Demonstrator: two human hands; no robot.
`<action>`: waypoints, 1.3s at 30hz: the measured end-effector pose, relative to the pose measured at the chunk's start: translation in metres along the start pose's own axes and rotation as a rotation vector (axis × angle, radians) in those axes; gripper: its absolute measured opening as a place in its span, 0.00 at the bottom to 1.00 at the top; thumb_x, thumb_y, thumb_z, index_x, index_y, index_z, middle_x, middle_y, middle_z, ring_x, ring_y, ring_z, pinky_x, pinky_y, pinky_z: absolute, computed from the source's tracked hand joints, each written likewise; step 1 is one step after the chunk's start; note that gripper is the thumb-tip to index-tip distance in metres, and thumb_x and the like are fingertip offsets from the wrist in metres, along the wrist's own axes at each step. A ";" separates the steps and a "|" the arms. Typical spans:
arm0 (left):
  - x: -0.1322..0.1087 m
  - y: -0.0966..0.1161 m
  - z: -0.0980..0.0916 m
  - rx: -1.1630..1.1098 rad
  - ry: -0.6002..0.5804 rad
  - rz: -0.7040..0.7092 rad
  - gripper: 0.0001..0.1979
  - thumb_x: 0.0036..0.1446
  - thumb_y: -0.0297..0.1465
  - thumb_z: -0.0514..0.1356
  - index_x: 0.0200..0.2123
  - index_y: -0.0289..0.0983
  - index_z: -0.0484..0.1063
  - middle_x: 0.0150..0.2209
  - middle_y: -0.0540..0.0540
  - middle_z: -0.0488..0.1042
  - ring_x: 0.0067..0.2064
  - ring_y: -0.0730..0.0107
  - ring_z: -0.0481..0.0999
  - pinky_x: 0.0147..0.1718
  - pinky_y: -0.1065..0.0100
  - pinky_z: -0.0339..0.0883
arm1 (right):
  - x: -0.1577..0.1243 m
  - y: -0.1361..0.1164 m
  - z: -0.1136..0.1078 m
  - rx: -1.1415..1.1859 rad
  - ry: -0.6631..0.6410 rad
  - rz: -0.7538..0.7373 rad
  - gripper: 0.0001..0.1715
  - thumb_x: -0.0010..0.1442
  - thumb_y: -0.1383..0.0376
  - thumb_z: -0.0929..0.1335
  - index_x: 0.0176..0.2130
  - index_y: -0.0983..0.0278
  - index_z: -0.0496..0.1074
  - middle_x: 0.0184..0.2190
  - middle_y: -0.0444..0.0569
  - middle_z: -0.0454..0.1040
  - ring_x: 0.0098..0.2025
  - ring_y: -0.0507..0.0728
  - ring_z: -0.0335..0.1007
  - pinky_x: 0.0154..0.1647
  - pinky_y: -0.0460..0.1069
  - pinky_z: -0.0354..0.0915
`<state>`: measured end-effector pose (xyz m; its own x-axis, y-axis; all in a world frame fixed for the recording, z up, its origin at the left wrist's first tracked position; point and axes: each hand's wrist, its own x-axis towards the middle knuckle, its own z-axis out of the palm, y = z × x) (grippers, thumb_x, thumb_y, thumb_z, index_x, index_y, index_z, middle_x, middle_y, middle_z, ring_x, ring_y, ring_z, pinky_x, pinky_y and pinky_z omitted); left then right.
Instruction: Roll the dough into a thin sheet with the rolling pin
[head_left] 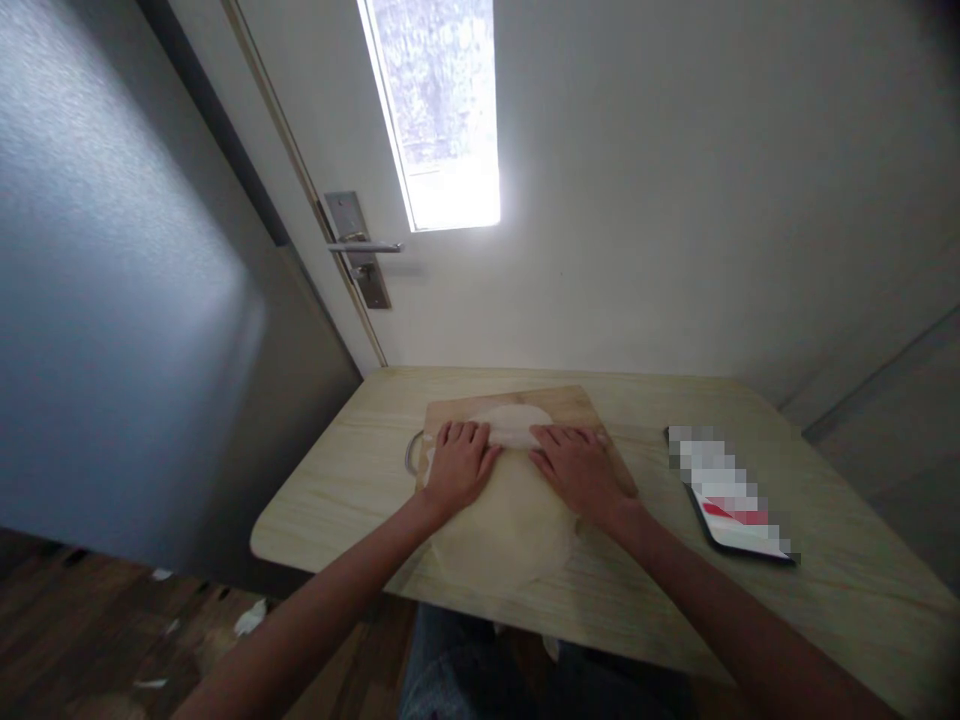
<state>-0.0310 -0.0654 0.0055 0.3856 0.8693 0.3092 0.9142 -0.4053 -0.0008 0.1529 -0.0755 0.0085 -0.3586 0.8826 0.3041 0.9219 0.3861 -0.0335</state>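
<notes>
A wide, thin sheet of pale dough [510,530] lies over a wooden cutting board [566,398] and hangs past its near side onto the table. Across the board, its far part forms a thick roll [510,436]; whether a pin is inside is hidden. My left hand [459,465] rests on the left part of this roll, fingers bent over it and thumb pointing inward. On the right part, my right hand [576,468] presses down in the same way. A short stretch of the roll shows between the two hands.
The board's metal ring handle [411,453] sticks out at left. A phone [739,510], its screen partly blurred, lies on the light wooden table [330,490] at right. Behind the table stands a white door with a lever handle [367,246]. White scraps [250,617] litter the floor.
</notes>
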 end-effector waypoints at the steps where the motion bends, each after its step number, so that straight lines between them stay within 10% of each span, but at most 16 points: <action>1: 0.000 0.000 0.000 0.005 -0.005 -0.004 0.18 0.59 0.39 0.40 0.44 0.36 0.62 0.43 0.42 0.66 0.46 0.62 0.62 0.50 0.58 0.47 | 0.000 0.000 0.000 -0.005 0.000 0.000 0.21 0.60 0.59 0.54 0.48 0.64 0.62 0.45 0.50 0.68 0.45 0.58 0.60 0.46 0.54 0.50; 39: 0.070 -0.006 0.007 0.036 -0.242 -0.174 0.28 0.58 0.40 0.36 0.32 0.32 0.72 0.34 0.38 0.72 0.37 0.59 0.70 0.34 0.63 0.58 | 0.075 0.019 0.011 0.038 -0.343 0.043 0.34 0.58 0.47 0.48 0.37 0.64 0.69 0.37 0.54 0.71 0.38 0.59 0.67 0.35 0.51 0.58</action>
<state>-0.0086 -0.0006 0.0203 0.2370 0.9688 0.0719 0.9714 -0.2374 -0.0029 0.1421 0.0012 0.0204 -0.3543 0.9344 -0.0359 0.9332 0.3509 -0.0770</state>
